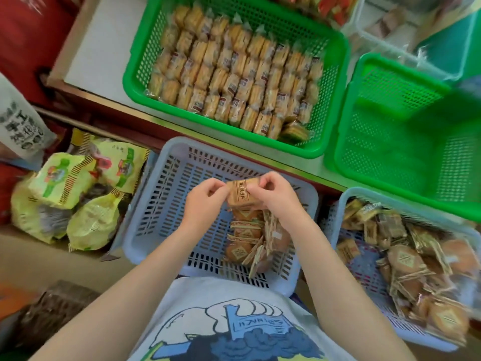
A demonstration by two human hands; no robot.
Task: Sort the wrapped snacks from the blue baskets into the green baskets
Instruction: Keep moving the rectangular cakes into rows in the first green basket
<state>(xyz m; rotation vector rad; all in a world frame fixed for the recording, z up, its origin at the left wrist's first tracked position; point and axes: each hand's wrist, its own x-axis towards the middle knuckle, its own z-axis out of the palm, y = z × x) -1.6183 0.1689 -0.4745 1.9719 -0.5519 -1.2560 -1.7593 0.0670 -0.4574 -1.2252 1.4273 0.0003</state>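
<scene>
Both hands pinch one flat brown wrapped snack (238, 192) over the slotted blue basket (161, 194): left hand (203, 201) on its left edge, right hand (273, 196) on its right. Perforated green basket (335, 82) behind holds neat rows of clear-wrapped crackers (234, 74)

A white shelf (104, 45) carries two green baskets side by side. The left basket (135, 74) is packed with wrapped crackers (234, 74); the right basket (338, 142) overhangs the edge.

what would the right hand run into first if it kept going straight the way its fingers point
The right hand points left, so it would first meet the wrapped snack it pinches, then the left hand gripping the snack's other side.
</scene>
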